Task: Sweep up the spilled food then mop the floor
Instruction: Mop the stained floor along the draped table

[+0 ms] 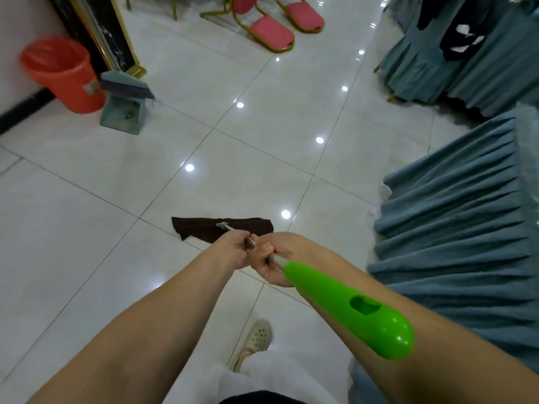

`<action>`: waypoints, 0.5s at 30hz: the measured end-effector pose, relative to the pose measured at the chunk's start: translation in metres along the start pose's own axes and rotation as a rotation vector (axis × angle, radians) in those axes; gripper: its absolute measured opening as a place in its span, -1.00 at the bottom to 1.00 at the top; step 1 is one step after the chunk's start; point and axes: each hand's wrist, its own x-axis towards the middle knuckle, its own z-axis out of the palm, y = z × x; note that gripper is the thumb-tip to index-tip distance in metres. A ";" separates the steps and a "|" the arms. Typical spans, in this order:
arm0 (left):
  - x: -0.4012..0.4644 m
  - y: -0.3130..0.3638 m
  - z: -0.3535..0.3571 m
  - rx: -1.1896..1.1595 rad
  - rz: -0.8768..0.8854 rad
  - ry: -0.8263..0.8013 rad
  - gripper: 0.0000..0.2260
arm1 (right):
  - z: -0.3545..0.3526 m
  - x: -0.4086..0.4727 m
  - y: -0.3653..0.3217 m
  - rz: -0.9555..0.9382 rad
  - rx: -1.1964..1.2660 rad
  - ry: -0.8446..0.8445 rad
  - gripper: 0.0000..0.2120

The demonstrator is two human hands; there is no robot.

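Note:
I hold a mop by its metal pole, which ends toward me in a bright green handle (350, 307). My right hand (274, 260) grips the pole just below the green part. My left hand (234, 249) grips it a little farther down. The flat mop head, covered by a dark brown cloth (204, 228), lies on the white tiled floor (116, 199) just beyond my hands. A grey broom and dustpan (125, 103) stand at the far left next to an orange bucket (62, 72).
Tables draped in blue-grey pleated cloth (455, 228) crowd the right side. Red-cushioned chairs with gold frames (271, 32) stand at the back. A dark, gold-framed panel (102, 30) leans by the left wall. My shoe (258, 336) is below my hands.

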 end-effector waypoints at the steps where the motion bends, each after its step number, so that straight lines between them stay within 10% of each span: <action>1: 0.004 0.002 0.001 -0.003 0.000 0.010 -0.67 | -0.001 0.001 -0.004 -0.009 0.009 0.018 -0.72; 15: 0.015 -0.028 -0.044 0.033 0.072 0.060 -0.83 | -0.015 0.033 0.058 0.028 -0.022 0.073 -0.77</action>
